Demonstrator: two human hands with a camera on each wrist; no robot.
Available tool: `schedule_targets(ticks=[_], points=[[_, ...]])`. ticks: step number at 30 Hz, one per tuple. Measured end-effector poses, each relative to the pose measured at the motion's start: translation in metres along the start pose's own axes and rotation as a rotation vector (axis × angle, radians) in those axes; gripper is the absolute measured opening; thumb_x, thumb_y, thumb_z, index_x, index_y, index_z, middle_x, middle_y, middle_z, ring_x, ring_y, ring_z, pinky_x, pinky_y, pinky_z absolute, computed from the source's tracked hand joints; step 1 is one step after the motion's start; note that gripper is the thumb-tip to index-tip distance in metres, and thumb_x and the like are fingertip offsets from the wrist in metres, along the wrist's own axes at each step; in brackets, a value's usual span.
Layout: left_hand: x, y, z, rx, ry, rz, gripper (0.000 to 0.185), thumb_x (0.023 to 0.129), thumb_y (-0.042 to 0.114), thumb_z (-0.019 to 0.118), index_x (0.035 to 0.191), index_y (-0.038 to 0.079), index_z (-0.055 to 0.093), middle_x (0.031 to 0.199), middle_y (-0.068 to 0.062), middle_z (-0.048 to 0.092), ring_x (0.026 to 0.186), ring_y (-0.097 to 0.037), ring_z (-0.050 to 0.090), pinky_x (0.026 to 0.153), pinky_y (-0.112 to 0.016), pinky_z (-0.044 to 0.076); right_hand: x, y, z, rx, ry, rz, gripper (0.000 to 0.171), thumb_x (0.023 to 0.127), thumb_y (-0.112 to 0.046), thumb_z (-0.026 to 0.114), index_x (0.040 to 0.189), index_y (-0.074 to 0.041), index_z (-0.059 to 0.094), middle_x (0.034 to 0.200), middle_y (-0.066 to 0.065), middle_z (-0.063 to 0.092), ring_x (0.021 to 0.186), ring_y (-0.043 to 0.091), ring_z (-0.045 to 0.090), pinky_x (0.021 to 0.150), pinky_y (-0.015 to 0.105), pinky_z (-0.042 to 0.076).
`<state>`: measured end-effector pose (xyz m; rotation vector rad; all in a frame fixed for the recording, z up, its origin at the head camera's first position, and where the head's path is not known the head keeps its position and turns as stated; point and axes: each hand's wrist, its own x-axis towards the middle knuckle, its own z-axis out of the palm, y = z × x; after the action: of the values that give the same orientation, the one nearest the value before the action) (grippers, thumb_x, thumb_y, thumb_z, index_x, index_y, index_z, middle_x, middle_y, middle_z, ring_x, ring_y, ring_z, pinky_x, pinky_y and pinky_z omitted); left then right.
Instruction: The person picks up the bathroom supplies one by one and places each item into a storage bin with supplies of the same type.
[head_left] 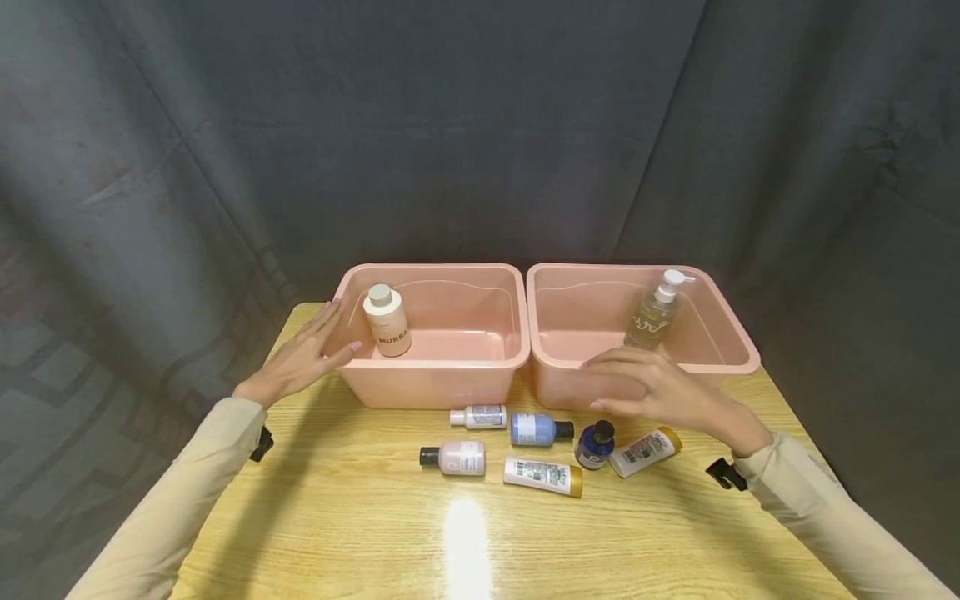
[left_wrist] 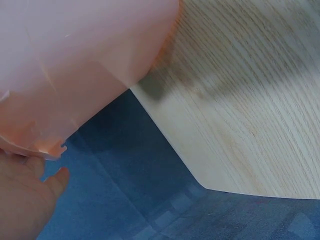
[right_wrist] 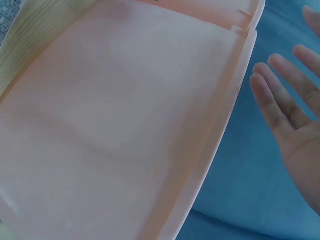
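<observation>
At the outer rim of the left pink rectangular plastic bin on the pale wooden table, sets a left hand with straight, empty fingers, near the white plastic bottle lettered MURRA inside. Over the near rim of the right pink rectangular plastic bin, poises a right hand with released, lightly bent fingers, just in front of the tall clear pump bottle inside. Could topple that pump bottle with a forward sweep, or skew both bins by pressing unevenly on the rims!
</observation>
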<state>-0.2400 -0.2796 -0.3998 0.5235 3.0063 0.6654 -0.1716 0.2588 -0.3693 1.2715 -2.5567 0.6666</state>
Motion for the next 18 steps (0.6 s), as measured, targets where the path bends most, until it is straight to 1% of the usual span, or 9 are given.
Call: schedule_targets(ticks=[1, 4, 7, 9, 11, 15, 18], points=[[0.0, 0.0, 0.0, 0.001, 0.001, 0.003, 0.088, 0.097, 0.06, 0.049, 0.16, 0.013, 0.01, 0.166, -0.003, 0.001, 0.151, -0.028, 0.004, 0.116, -0.058, 0.014, 0.0, 0.0, 0.001, -0.001, 0.006, -0.011, 0.044, 0.081, -0.027, 0.082, 0.122, -0.019, 0.07, 0.122, -0.005, 0.066, 0.114, 0.017, 0.06, 0.096, 0.044, 0.044], [0.0, -0.001, 0.0, -0.003, 0.002, 0.009, 0.087, 0.097, 0.058, 0.05, 0.16, 0.013, 0.011, 0.166, -0.003, 0.001, 0.151, -0.027, 0.003, 0.116, -0.058, 0.014, 0.002, -0.001, 0.004, -0.004, 0.023, -0.046, 0.041, 0.08, -0.027, 0.083, 0.118, -0.017, 0.072, 0.117, -0.004, 0.068, 0.108, 0.017, 0.062, 0.093, 0.045, 0.043], [0.0, -0.001, 0.0, -0.005, 0.0, 0.008, 0.086, 0.097, 0.056, 0.051, 0.16, 0.013, 0.01, 0.166, -0.003, 0.001, 0.151, -0.027, 0.003, 0.116, -0.058, 0.014, 0.003, -0.002, 0.006, 0.005, 0.025, -0.068, 0.04, 0.079, -0.025, 0.084, 0.116, -0.017, 0.073, 0.114, -0.004, 0.069, 0.105, 0.015, 0.063, 0.091, 0.042, 0.046], [0.0, 0.0, -0.001, -0.006, -0.001, 0.006, 0.086, 0.097, 0.056, 0.051, 0.16, 0.013, 0.01, 0.166, -0.003, 0.001, 0.151, -0.027, 0.003, 0.116, -0.058, 0.014, 0.003, -0.003, 0.006, 0.014, 0.014, -0.069, 0.039, 0.079, -0.024, 0.084, 0.116, -0.016, 0.072, 0.113, -0.004, 0.069, 0.105, 0.015, 0.064, 0.088, 0.04, 0.05], [0.0, -0.001, -0.001, -0.004, 0.001, 0.005, 0.086, 0.097, 0.056, 0.051, 0.16, 0.013, 0.01, 0.166, -0.003, 0.001, 0.151, -0.027, 0.003, 0.116, -0.059, 0.014, 0.002, -0.004, 0.007, 0.017, -0.004, -0.067, 0.039, 0.08, -0.022, 0.083, 0.116, -0.014, 0.072, 0.114, -0.002, 0.069, 0.105, 0.016, 0.064, 0.087, 0.04, 0.052], [0.0, -0.001, -0.001, -0.007, -0.001, 0.001, 0.086, 0.097, 0.057, 0.051, 0.16, 0.014, 0.01, 0.166, -0.002, 0.0, 0.151, -0.028, 0.003, 0.116, -0.059, 0.014, 0.002, -0.007, 0.009, 0.013, -0.049, -0.055, 0.039, 0.082, -0.024, 0.081, 0.118, -0.012, 0.072, 0.117, 0.0, 0.069, 0.107, 0.019, 0.064, 0.089, 0.042, 0.054], [-0.001, 0.0, -0.001, -0.008, -0.003, -0.004, 0.086, 0.097, 0.056, 0.051, 0.16, 0.015, 0.01, 0.166, -0.002, 0.0, 0.151, -0.029, 0.004, 0.115, -0.06, 0.015, 0.003, -0.008, 0.011, -0.004, -0.069, -0.055, 0.04, 0.084, -0.028, 0.08, 0.12, -0.014, 0.071, 0.119, -0.001, 0.069, 0.11, 0.019, 0.064, 0.09, 0.042, 0.053]])
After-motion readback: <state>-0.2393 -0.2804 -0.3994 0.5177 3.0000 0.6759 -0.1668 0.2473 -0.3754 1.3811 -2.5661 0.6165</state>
